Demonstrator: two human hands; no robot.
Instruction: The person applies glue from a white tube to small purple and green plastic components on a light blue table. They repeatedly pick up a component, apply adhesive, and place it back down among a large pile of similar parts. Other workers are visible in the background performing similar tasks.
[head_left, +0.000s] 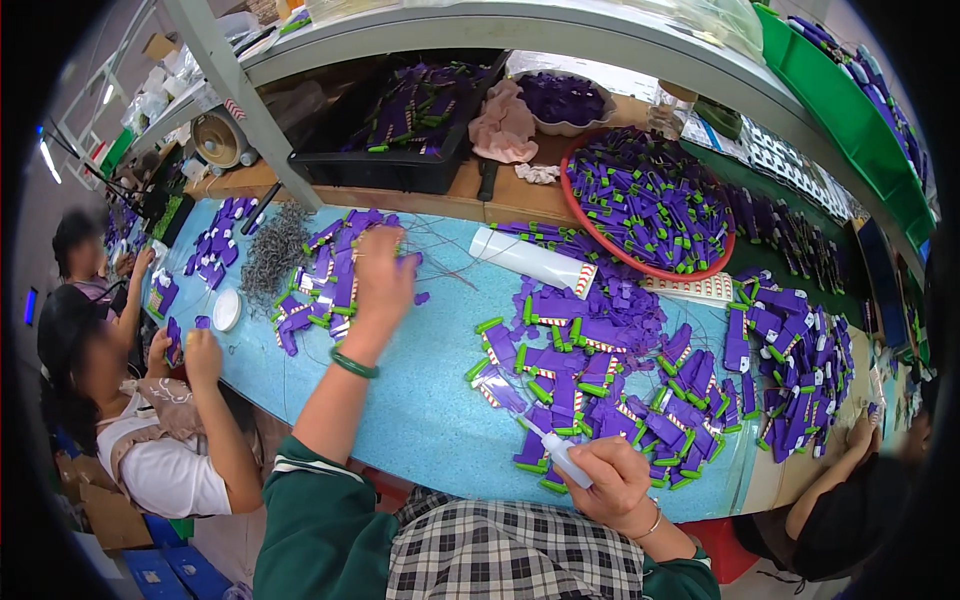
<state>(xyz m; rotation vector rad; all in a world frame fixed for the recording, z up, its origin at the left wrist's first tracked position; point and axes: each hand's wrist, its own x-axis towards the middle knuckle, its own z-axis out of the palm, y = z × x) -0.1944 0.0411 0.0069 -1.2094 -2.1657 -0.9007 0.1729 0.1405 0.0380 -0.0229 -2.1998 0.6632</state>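
My right hand (pixel 615 487) is wrapped round a small white squeeze bottle (pixel 567 459). The bottle's thin nozzle points up and left over a heap of purple parts with green ends (pixel 600 385). My left hand (pixel 383 280) is stretched out over another pile of purple-and-green parts (pixel 338 262). Its fingers are closed, and a small purple piece (pixel 410 262) shows at the thumb side; part of the grip is hidden by the hand. Beside the right-hand heap lie many loose, small purple pieces (pixel 620 310).
A white tube (pixel 530 262) lies across the blue tabletop (pixel 430 370). Behind it stand a red basin (pixel 730 255) of purple parts and a black tray (pixel 380 172). Grey metal bits (pixel 277 255) and a white dish (pixel 227 309) are leftward. Co-workers sit at both sides.
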